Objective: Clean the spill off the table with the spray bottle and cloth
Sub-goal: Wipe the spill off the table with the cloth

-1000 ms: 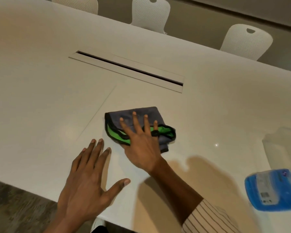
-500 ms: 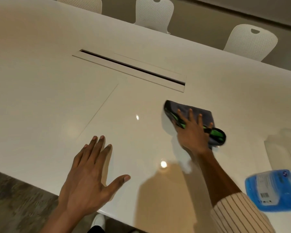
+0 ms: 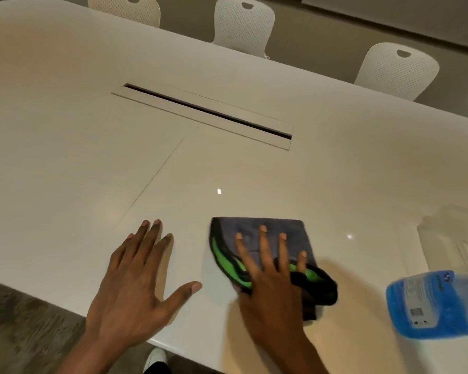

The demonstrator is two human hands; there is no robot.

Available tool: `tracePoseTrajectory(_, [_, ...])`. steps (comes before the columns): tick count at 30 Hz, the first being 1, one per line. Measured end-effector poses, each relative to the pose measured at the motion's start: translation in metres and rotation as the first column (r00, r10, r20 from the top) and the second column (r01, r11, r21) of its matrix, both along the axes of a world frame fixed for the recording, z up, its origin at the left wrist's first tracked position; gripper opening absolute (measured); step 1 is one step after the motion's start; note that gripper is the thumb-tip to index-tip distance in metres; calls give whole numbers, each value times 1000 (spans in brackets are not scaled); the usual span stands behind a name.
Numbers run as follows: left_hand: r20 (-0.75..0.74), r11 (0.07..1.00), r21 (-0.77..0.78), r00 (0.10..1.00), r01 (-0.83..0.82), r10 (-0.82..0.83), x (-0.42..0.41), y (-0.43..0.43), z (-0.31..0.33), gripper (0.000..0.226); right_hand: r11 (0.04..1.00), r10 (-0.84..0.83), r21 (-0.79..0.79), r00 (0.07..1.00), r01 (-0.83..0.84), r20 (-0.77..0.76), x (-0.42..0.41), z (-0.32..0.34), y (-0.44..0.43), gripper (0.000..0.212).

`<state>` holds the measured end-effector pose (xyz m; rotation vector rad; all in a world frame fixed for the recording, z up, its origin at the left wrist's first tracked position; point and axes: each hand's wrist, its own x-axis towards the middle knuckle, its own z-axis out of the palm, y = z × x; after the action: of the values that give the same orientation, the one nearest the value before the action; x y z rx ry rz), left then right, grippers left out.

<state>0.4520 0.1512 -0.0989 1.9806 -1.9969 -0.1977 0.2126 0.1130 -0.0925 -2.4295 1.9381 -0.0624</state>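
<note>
A folded grey cloth (image 3: pixel 268 230) with a green and black border lies on the white table (image 3: pixel 227 171) near its front edge. My right hand (image 3: pixel 270 284) presses flat on the cloth, fingers spread. My left hand (image 3: pixel 135 290) rests flat on the table to the left of the cloth, fingers apart, holding nothing. The spray bottle (image 3: pixel 430 303), blue with a white label, stands at the right edge of the view, well right of the cloth; its top is cut off or blurred. I see no clear spill on the surface.
A long cable slot (image 3: pixel 206 114) is set into the middle of the table. Three white perforated chairs (image 3: pixel 243 25) stand along the far side. The table's front edge runs just below my hands, with grey carpet (image 3: pixel 16 325) beyond it.
My right hand has slid the cloth from the far right back toward me and left, after sweeping it right earlier. My left hand stays planted.
</note>
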Motion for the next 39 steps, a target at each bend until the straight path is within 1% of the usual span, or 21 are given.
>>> tracePoseTrajectory(4, [4, 1000, 14, 1000, -8, 8, 1, -1, 0, 108, 997, 74, 12, 993, -76, 94, 29, 1, -4, 87])
tracePoseTrajectory(10, [15, 1000, 10, 1000, -11, 11, 0, 1, 0, 107, 989, 100, 101, 991, -109, 90, 32, 11, -38, 79])
tracePoseTrajectory(15, [18, 1000, 14, 1000, -4, 4, 0, 2, 1, 104, 996, 21, 86, 998, -27, 63, 13, 6, -87, 66])
tracePoseTrajectory(18, [37, 1000, 23, 999, 11, -12, 0, 2, 2, 104, 999, -36, 43, 997, 33, 64, -6, 1, -100, 65])
tracePoseTrajectory(20, [68, 999, 37, 997, 24, -26, -1, 3, 1, 105, 997, -67, 34, 996, 65, 62, -18, -1, -99, 69])
tracePoseTrajectory(23, [92, 997, 59, 994, 53, -58, -3, 3, 4, 103, 989, -139, 47, 989, 138, 40, -30, -2, -85, 74])
tracePoseTrajectory(25, [100, 991, 80, 988, 108, -116, -13, 6, 7, 103, 986, -164, 23, 985, 163, 46, -37, -4, -65, 76])
tracePoseTrajectory(28, [92, 976, 112, 976, 185, -195, -43, 16, 4, 103, 990, -141, 24, 990, 141, 18, -45, -3, -21, 81])
tracePoseTrajectory(32, [74, 977, 82, 976, 196, -202, -57, 20, -5, 96, 990, -131, 64, 991, 128, 37, -57, 0, 24, 78])
tracePoseTrajectory(33, [74, 977, 73, 976, 199, -204, -56, 19, -6, 96, 990, -130, 67, 991, 127, 41, -63, 0, 23, 77])
tracePoseTrajectory(36, [95, 974, 76, 971, 211, -218, -55, 20, -5, 96, 985, -160, 61, 987, 161, -14, -75, -1, -6, 76])
tracePoseTrajectory(39, [102, 977, 88, 974, 192, -201, -56, 20, -4, 98, 973, -226, 40, 974, 226, 15, -58, -1, -45, 70])
